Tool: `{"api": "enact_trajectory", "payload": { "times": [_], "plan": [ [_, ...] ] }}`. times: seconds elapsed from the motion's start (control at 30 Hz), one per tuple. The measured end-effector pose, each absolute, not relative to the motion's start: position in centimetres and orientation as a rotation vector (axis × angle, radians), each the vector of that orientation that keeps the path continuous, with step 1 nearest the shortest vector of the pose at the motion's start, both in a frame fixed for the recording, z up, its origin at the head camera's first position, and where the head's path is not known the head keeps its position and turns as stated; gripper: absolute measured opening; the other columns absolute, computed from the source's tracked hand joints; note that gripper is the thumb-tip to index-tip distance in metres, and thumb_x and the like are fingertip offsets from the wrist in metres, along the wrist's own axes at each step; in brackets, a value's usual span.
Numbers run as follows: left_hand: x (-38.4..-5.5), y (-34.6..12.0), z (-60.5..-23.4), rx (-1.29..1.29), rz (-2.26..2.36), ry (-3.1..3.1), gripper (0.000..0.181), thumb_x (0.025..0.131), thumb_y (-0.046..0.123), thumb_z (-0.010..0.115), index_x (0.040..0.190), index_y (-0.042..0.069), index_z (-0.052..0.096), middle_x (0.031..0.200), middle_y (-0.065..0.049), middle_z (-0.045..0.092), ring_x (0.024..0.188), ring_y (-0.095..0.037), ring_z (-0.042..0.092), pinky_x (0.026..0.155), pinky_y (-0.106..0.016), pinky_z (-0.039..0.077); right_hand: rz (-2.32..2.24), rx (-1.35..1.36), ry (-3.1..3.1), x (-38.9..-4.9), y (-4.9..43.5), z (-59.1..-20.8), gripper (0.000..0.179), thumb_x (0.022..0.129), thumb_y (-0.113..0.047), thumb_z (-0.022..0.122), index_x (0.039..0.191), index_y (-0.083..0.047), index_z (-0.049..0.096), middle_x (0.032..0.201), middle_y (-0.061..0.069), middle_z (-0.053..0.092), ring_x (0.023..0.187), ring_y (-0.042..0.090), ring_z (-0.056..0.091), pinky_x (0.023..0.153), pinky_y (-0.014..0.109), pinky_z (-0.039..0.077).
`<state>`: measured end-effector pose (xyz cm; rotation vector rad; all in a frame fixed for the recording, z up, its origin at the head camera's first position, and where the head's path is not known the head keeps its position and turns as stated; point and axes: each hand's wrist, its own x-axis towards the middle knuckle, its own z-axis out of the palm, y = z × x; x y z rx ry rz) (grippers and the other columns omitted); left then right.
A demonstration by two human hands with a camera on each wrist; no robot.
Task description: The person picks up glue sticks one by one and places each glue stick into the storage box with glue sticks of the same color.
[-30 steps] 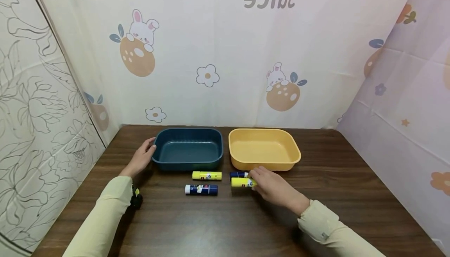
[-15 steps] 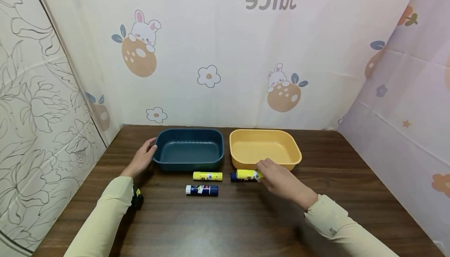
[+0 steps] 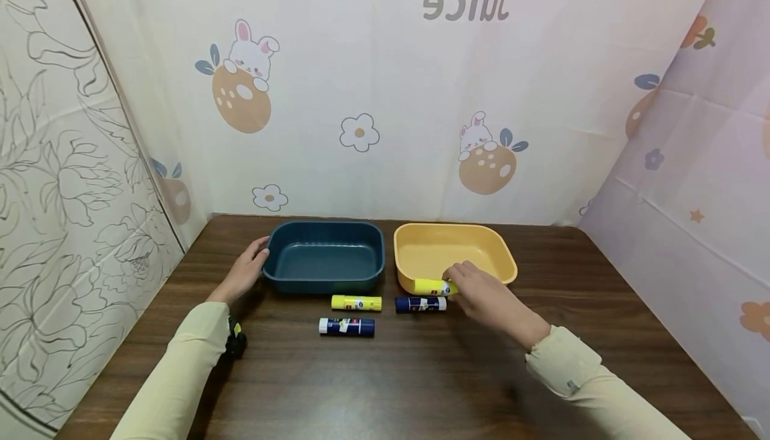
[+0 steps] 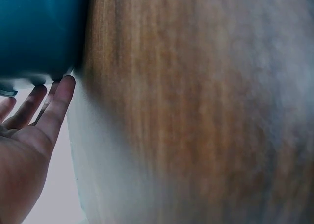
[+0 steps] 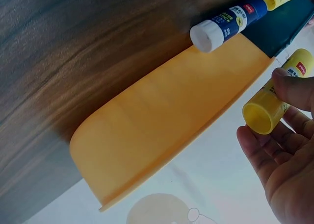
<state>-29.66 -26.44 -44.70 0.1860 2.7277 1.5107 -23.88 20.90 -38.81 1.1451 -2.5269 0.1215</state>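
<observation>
My right hand pinches a yellow glue stick between thumb and fingers, held sideways in front of the yellow bin's near rim. In the right wrist view this glue stick shows its round end. Just below it on the table lies a navy glue stick. With straight fingers, my left hand touches the left side of the dark teal bin; the left wrist view shows the fingertips against its wall. A second yellow glue stick and a navy one with a white end lie before the teal bin.
The yellow bin stands to the right of the teal one, with a narrow gap between them. Behind both, a printed curtain hangs at the far edge of the wooden table.
My right hand has carried the yellow glue stick up and away from me, past the navy one, to the yellow bin's near rim. The left hand has stayed at the teal bin.
</observation>
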Motion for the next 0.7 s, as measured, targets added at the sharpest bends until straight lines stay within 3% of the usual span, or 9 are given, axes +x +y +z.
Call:
{"api": "enact_trajectory", "payload": {
  "times": [0.7],
  "plan": [
    [-29.7, -26.5, -44.7, 0.195, 1.554, 2.691, 0.053, 0.106, 0.028, 0.024, 0.151, 0.000, 0.015, 0.147, -0.030, 0.025, 0.128, -0.045, 0.034, 0.095, -0.058, 0.038, 0.143, 1.058, -2.621, -26.5, 22.8, -37.9, 0.030, 0.080, -0.003, 0.075, 0.103, -0.001, 0.056, 0.096, 0.010, 0.058, 0.092, 0.027, 0.054, 0.077, 0.041, 0.047]
  ]
}}
